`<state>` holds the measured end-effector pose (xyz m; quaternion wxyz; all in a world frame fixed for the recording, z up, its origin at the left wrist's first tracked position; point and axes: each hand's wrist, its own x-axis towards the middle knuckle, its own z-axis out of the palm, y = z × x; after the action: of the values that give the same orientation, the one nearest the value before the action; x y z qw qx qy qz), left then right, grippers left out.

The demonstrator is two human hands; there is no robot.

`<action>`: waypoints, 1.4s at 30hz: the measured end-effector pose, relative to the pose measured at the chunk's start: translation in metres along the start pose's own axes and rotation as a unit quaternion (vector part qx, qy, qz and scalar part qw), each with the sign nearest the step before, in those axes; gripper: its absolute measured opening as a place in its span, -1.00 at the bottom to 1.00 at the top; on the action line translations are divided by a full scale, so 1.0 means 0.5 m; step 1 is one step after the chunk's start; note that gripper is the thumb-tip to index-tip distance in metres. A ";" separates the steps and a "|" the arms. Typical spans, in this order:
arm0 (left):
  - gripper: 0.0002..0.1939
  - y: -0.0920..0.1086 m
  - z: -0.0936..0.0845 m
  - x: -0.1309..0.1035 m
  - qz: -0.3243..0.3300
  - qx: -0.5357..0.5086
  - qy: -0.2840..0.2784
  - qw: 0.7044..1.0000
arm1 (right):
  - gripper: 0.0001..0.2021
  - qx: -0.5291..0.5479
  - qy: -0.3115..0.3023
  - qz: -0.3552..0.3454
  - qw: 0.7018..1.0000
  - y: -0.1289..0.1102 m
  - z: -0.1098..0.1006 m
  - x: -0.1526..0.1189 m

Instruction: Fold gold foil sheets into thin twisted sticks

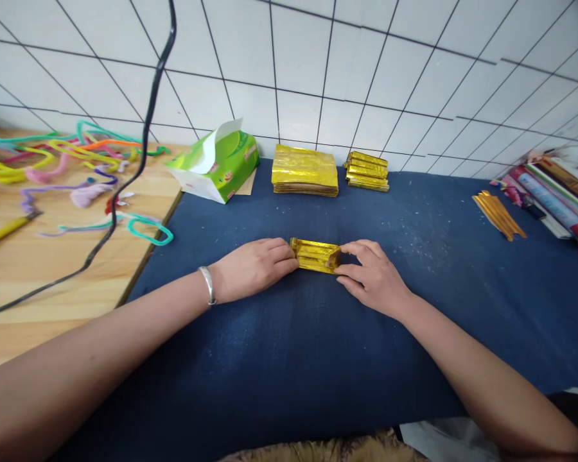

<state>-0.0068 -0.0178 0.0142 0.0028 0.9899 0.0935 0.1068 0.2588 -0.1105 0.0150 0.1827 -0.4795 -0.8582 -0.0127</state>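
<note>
A small piece of gold foil paper (316, 255), folded into lengthwise pleats, lies between my hands on the dark blue cloth (279, 359). My left hand (257, 266), with a silver bangle at its wrist, closes its fingers on the left end of the paper. At the right end, my right hand (373, 276) pinches the paper between thumb and fingers, where the edge looks raised. Behind it sit a thick stack of flat gold paper sheets (304, 168) and a smaller pile of pleated gold papers (367, 171).
A green tissue pack (226, 163) stands back left. Colourful pipe cleaners (77, 154) cover the wooden board (72, 256), and a black cable (147, 122) hangs across it. Folded gold strips (498, 215) and a row of books (553, 199) lie at right, below the tiled wall (356, 70).
</note>
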 end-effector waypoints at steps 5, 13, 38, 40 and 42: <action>-0.74 0.006 0.005 -0.004 -0.007 0.022 0.004 1.000 | -0.75 0.000 0.007 0.004 1.000 0.000 0.002 -0.001; -0.73 0.011 -0.002 -0.010 -0.029 0.023 -0.029 0.999 | -0.69 0.027 -0.003 -0.026 0.999 0.008 0.026 -0.002; -0.77 -0.001 0.019 -0.005 -0.176 -0.157 0.073 0.969 | -0.82 0.133 0.053 0.084 0.986 0.004 0.030 0.019; -0.78 -0.001 0.018 -0.001 -0.207 -0.179 0.067 0.959 | -0.82 0.155 0.048 0.110 0.981 0.005 0.026 0.025; -0.79 0.000 0.016 0.003 -0.235 -0.194 0.058 0.951 | -0.83 0.169 0.037 0.136 0.975 0.007 0.022 0.031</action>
<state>-0.0037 -0.0174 0.0066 0.2145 0.9124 0.3006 0.1763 0.2511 -0.0939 0.0094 0.2929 -0.5531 -0.7673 0.1400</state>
